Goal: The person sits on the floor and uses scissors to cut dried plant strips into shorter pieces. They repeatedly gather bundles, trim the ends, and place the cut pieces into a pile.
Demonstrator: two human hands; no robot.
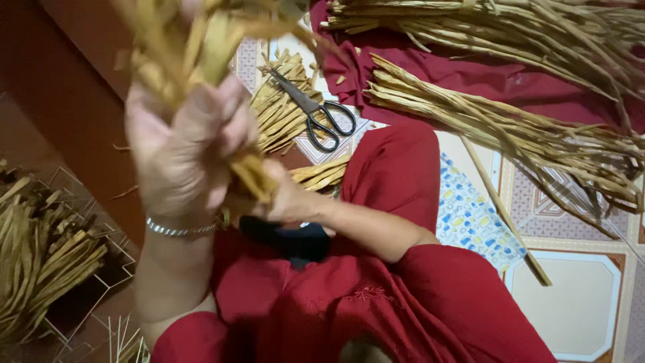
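Evidently mid-work, the left hand (185, 144) is clenched around a bunch of dried straw strips (195, 47) raised left of the scissors (316, 114), while the right hand (285, 202) pinches its lower end. Cut pieces (279, 107) already lie under the scissors; long uncut bundles (510, 128) wait to their right.

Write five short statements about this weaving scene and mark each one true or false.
1. The left hand grips a bundle of dried straw strips. True.
2. The scissors are in the right hand. False: they lie on a pile of cut strips, untouched.
3. A silver bracelet sits on the left wrist. True.
4. The person's clothing is blue. False: it is red.
5. Long straw bundles lie on the floor at the right. True.
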